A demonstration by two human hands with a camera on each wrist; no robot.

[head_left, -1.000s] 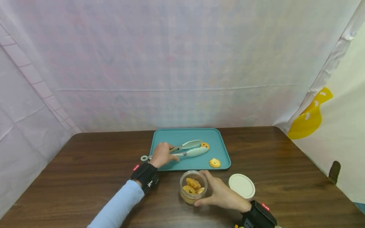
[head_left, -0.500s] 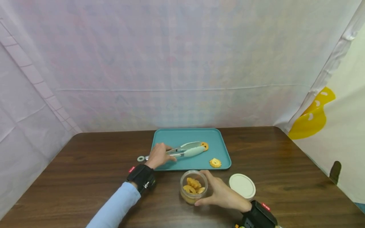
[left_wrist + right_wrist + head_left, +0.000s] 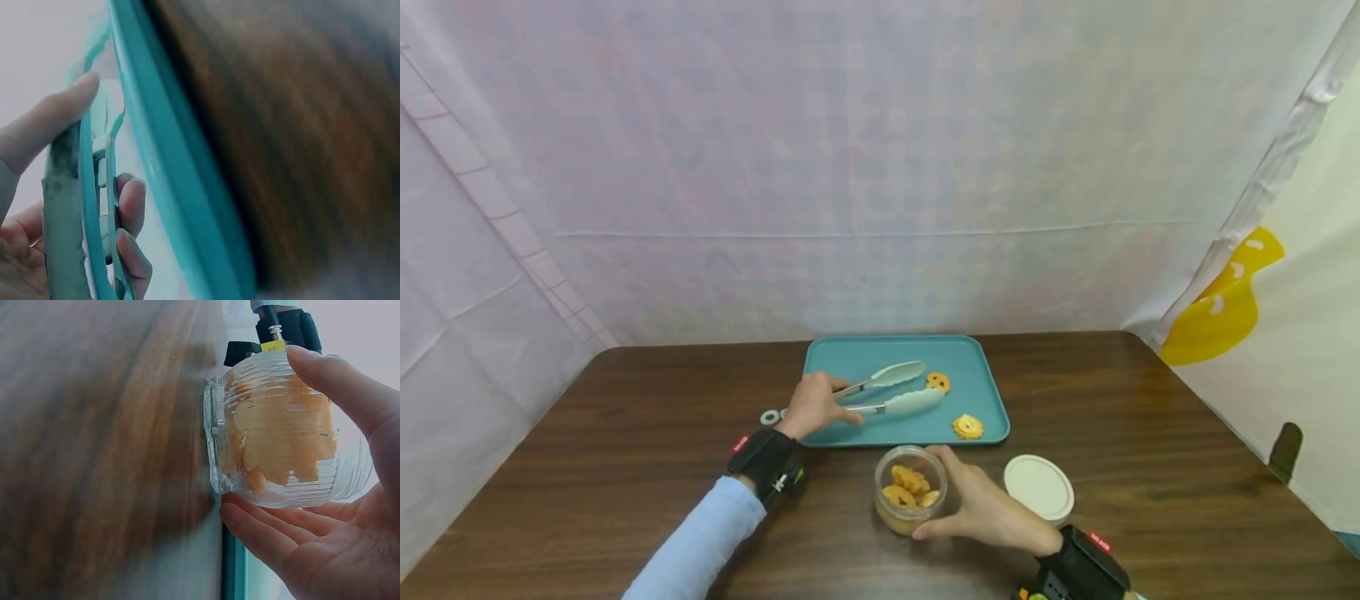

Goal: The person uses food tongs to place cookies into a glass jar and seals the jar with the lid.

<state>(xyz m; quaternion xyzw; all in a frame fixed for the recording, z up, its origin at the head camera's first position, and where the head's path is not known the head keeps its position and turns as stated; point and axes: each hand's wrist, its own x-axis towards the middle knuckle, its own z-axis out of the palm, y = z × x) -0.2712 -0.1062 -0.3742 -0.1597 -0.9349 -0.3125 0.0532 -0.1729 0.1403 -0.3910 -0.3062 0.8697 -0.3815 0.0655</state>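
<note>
Over the tray's left part, my left hand (image 3: 814,407) grips a pair of tongs (image 3: 913,402) with pale green tips. Its thumb and fingers lie on opposite arms in the left wrist view. The tips are spread; the nearer one ends right at a pretzel-shaped cookie (image 3: 937,382) on the blue tray (image 3: 880,348). A round, ruffled cookie (image 3: 967,427) lies toward the tray's front right corner. In front of the tray stands an uncovered clear jar (image 3: 911,525) with several cookies inside. My right hand (image 3: 973,510) holds it from the right, thumb and fingers around its ribbed wall (image 3: 281,431).
A white round lid (image 3: 1039,488) lies on the brown wooden table (image 3: 647,450), right of the jar and beyond my right wrist. Behind the table hangs a pale cloth (image 3: 865,167). A yellow shape (image 3: 1213,321) shows on the cloth at the right.
The tongs' tips closed together near the pretzel-shaped cookie half a second ago and are now spread again. My left hand has shifted slightly left. The right hand and jar stay in place.
</note>
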